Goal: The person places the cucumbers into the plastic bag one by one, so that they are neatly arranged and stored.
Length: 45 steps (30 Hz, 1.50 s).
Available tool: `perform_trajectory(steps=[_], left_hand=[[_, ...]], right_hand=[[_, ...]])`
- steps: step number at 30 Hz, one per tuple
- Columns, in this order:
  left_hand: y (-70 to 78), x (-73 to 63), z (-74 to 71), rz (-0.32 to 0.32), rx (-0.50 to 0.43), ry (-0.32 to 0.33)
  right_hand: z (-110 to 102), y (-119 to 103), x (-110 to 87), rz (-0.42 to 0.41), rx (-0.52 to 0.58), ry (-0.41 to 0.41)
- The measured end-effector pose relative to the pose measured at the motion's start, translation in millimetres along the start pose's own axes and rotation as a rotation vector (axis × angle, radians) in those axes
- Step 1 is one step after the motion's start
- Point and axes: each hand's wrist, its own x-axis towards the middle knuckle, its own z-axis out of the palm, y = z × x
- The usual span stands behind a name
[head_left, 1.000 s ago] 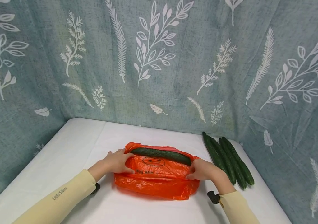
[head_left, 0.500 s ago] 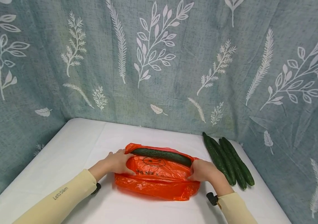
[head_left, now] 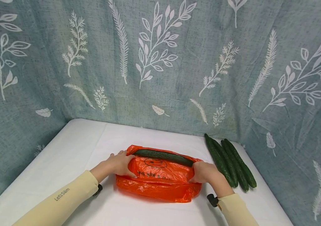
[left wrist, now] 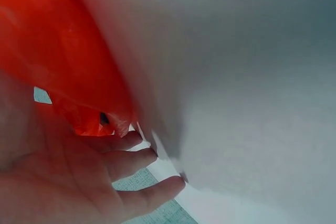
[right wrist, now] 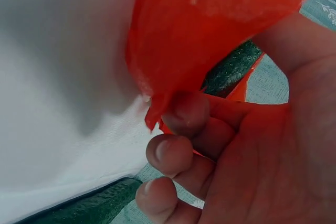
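In the head view, a red plastic bag lies on the white table with its mouth spread. A dark green cucumber lies lengthwise in it along the far side. My left hand rests at the bag's left end, thumb and a finger spread against the plastic; in the left wrist view its other fingers are nearly straight. At the opposite end my right hand grips the bag, its fingers curled beside the plastic in the right wrist view. The cucumber's ends are partly hidden.
Several loose cucumbers lie side by side at the table's right, just beyond the right forearm. White cloth covers the table. A blue-green curtain with white leaf prints hangs behind and at both sides.
The bag's front layer has shifted slightly, so its printed text sits differently. Both hands stay at the bag's ends, and the right wrist has drifted a little left.
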Motion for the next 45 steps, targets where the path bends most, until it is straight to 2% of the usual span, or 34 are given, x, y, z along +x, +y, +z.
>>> perform_trajectory(steps=[7, 13, 23, 31, 38, 45], left_hand=[[3.2, 0.3, -0.4, -0.003, 0.014, -0.003], [3.4, 4.0, -2.0, -0.010, 0.045, 0.003], [0.4, 3.9, -2.5, -0.013, 0.050, 0.011], [0.8, 3.0, 1.7, -0.009, 0.065, 0.006], [2.8, 1.8, 1.2, -0.008, 0.071, 0.014], [1.3, 1.3, 3.5, -0.013, 0.065, 0.016]], right_hand=[[-0.3, 2.9, 1.0, -0.009, 0.001, -0.006], [-1.2, 3.1, 10.0, -0.008, 0.006, 0.009], [-4.3, 5.4, 18.4, -0.027, 0.101, 0.015], [6.1, 14.0, 20.6, -0.081, 0.178, -0.021], [10.9, 18.4, 24.8, -0.086, 0.212, -0.043], [8.1, 22.8, 22.4, -0.139, 0.264, -0.017]])
